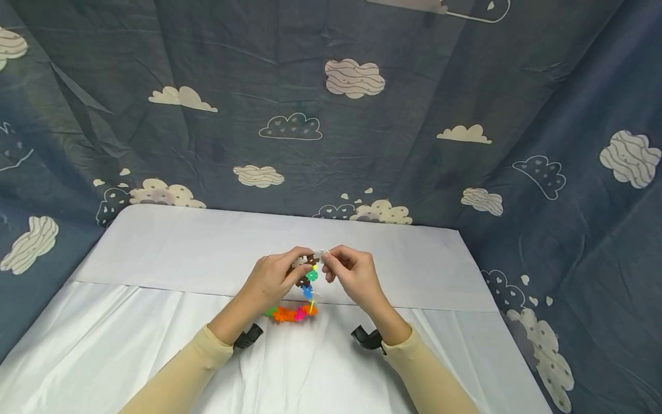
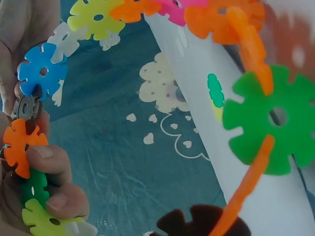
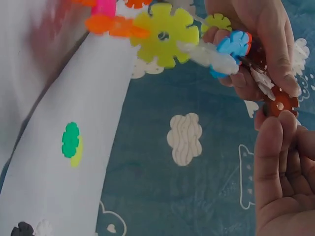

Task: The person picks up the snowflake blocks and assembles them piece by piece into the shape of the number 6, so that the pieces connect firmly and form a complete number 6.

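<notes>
A chain of notched, flower-shaped plastic discs (image 1: pixel 284 314) hangs from my left hand (image 1: pixel 271 276), whose thumb and fingers grip its upper part. Green, orange, pink, yellow, white and blue discs are slotted together edge to edge. In the left wrist view, fingers (image 2: pixel 54 162) curl around an orange disc (image 2: pixel 22 147). Close beside it, my right hand (image 1: pixel 357 273) pinches a pale disc (image 1: pixel 322 254) between thumb and forefinger at the chain's upper end. In the right wrist view, a brownish-orange disc (image 3: pixel 281 104) sits between the two hands; the fingers partly hide the joint.
A loose green disc (image 3: pixel 70 139) lies with a yellow one (image 3: pixel 77 153) on the white table (image 1: pixel 170 247). A dark disc (image 3: pixel 22 230) lies farther off. Behind the table hangs a dark blue cloth (image 1: pixel 217 69) with clouds.
</notes>
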Demonstrator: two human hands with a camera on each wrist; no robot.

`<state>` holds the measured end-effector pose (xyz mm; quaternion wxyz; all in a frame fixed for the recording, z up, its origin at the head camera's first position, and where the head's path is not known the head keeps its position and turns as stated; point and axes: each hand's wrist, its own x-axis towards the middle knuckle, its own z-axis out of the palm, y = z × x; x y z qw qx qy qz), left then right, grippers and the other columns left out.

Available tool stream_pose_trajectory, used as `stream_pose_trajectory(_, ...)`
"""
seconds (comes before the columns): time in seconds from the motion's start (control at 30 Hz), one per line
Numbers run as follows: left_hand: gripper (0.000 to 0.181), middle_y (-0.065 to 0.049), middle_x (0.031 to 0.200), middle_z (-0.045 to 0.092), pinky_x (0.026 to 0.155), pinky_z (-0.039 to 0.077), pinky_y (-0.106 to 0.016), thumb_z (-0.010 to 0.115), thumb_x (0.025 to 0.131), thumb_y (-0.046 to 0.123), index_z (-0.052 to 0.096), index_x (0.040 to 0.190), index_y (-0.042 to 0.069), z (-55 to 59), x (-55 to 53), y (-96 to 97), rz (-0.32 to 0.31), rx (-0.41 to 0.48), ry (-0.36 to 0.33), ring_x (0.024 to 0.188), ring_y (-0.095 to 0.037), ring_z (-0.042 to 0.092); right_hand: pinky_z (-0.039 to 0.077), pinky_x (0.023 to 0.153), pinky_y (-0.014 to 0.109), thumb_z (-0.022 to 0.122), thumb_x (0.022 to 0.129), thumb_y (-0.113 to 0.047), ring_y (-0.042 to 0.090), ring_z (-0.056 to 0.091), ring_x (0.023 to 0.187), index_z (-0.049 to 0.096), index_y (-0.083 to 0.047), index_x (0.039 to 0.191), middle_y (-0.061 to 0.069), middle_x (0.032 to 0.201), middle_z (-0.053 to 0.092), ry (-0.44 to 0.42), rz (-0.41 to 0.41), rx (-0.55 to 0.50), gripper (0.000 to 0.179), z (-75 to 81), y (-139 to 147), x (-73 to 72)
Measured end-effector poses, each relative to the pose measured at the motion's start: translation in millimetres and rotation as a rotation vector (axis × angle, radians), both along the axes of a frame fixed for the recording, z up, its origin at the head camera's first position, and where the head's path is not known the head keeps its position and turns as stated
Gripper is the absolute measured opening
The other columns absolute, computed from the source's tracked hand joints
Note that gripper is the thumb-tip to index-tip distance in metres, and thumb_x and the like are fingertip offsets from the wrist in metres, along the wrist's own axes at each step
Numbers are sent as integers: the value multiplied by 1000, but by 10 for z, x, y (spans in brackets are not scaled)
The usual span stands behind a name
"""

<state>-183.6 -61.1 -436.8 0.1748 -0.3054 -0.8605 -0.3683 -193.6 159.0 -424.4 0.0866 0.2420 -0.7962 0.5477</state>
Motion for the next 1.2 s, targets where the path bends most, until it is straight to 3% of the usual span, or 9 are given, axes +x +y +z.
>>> stream_pose_trajectory(0.23,27,5,79,74,63,53,-23,66,105,26,66,130,14,-52,-18,21,12,-24,-2,66,-4,66,60,57,34,71,103,-15,11,66,59,76,-4,92,14,76,73,-20,-17,34,16,-3,2,-24)
stream_pose_trajectory(0.43,32,3,88,73,74,57,-31,53,113,32,57,140,15,-64,-64,-12,19,2,-137,75,-9,67,60,63,34,68,106,-28,21,66,65,79,-10,110,11,83,73,-134,-29,93,21,20,212,-191)
stream_pose_trajectory(0.53,34,-1,95,73,75,55,-32,46,115,32,52,142,13,-74,-121,-77,16,89,-244,78,-10,62,59,62,35,68,105,-31,22,63,66,78,-12,113,9,85,72,-219,-43,187,22,-8,439,-355)
stream_pose_trajectory(0.7,35,-15,105,72,70,49,-29,40,117,30,44,145,8,-143,-254,-187,43,302,-398,77,-14,55,48,57,28,74,100,-27,19,58,64,76,-10,102,11,82,69,-398,26,543,17,-184,800,-592)
stream_pose_trajectory(0.83,38,-25,123,70,77,50,-27,34,118,32,37,148,9,-215,-330,-231,67,462,-541,95,-22,62,43,59,27,82,92,-33,16,55,66,71,-13,91,4,78,65,-474,40,829,23,-338,855,-631)
stream_pose_trajectory(0.9,41,-25,138,66,95,52,-34,32,118,34,33,152,11,-256,-361,-247,77,524,-614,118,-28,62,42,60,27,85,89,-36,15,54,67,68,-14,87,0,76,62,-464,7,936,28,-370,789,-603)
stream_pose_trajectory(1.03,49,-21,127,65,99,53,-41,32,117,41,26,161,20,-325,-413,-266,82,609,-718,115,-34,64,39,62,27,87,88,-33,15,52,69,64,-14,83,-2,75,57,-451,-26,1017,30,-404,645,-554)
stream_pose_trajectory(1.13,53,-20,144,57,112,49,-48,32,116,45,22,164,24,-357,-431,-290,66,647,-767,131,-35,58,39,64,27,86,90,-30,15,52,72,64,-14,85,-1,77,57,-465,1,1011,28,-429,625,-567)
stream_pose_trajectory(1.2,54,-22,163,41,121,40,-60,32,116,47,22,164,25,-361,-426,-301,61,651,-785,144,-42,48,40,65,27,85,91,-28,15,52,73,65,-14,86,-1,78,57,-457,15,998,25,-442,646,-586)
